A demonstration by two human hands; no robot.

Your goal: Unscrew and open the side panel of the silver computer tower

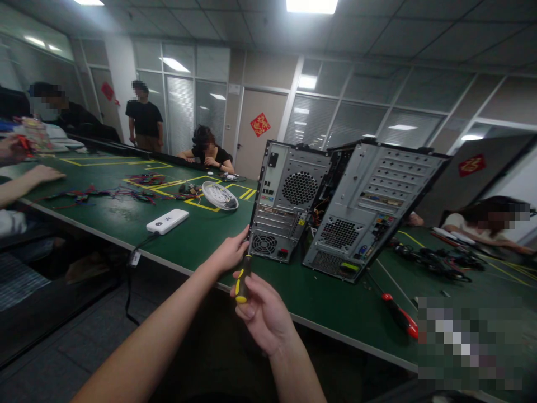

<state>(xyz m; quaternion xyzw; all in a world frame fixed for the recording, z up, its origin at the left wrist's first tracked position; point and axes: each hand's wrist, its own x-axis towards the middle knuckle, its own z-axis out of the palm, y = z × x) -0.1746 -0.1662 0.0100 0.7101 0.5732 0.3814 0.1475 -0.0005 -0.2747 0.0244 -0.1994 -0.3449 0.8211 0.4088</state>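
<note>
My right hand (264,308) is closed around the black and yellow handle of a screwdriver (242,282). The tool points up toward the lower left edge of a computer case (274,215), whose grey metal back with vents and ports faces me; its tip is hard to make out. Against the left side of that case, low down, rests my left hand (230,252), gripping its edge, with the fingertips partly hidden. A second computer case (356,215) stands tilted just to the right.
On the green table (193,240) lie a white power bank (168,221), an oval white plastic part (220,195), wires (100,194), a red screwdriver (400,316) and black cables (440,258). Several people sit or stand around it. A blurred patch covers the lower right.
</note>
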